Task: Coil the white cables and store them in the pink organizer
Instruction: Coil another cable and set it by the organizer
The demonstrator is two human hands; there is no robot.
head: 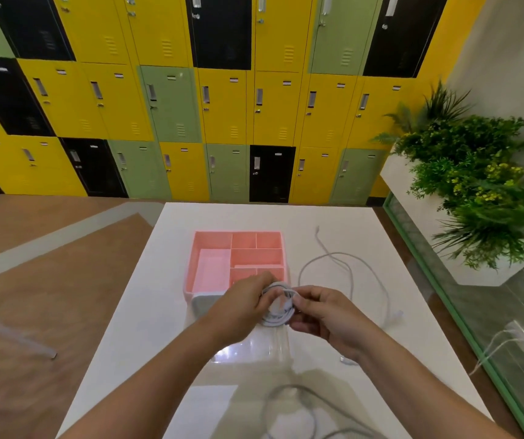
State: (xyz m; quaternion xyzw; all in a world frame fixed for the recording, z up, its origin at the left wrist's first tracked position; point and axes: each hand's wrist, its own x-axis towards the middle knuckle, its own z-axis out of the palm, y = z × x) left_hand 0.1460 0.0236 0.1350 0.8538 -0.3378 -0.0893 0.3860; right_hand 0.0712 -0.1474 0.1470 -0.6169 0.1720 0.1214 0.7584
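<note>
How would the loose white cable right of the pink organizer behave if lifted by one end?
Probably floppy: the loose white cable lies in slack, uneven loops on the white table, so it would likely droop and trail. Likely light, being thin. Coiled, it may spring open: the left hand and right hand both grip the coiled cable.

Loose cable (343, 267) rt of organizer (213, 274)
</note>
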